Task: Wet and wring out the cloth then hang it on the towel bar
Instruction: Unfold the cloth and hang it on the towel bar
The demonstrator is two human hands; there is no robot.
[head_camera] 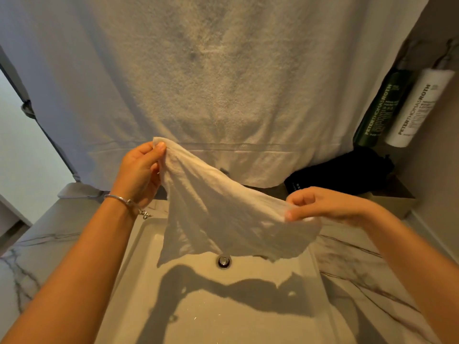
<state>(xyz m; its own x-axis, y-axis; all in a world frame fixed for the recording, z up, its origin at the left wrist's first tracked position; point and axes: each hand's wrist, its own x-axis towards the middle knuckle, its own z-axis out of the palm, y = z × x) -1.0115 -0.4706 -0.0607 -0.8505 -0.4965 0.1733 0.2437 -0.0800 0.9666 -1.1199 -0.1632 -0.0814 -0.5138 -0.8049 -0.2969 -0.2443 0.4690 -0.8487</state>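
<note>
Left hand [139,170] at ten o'clock, right hand [320,203] at three, fingers pinched on white cloth [223,219]. Could slip into the sink [248,306]; thin corner grips.

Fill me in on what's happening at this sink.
A person holds a white cloth spread out above the sink, each hand pinching a corner. The left hand has its corner raised higher; the right hand keeps its grip lower, so the cloth slopes down to the right. No water is visible running, and I can't tell whether the cloth is wet. A big towel hangs behind it, and two bottles stand at the right. The cloth is not yet hung.
</note>
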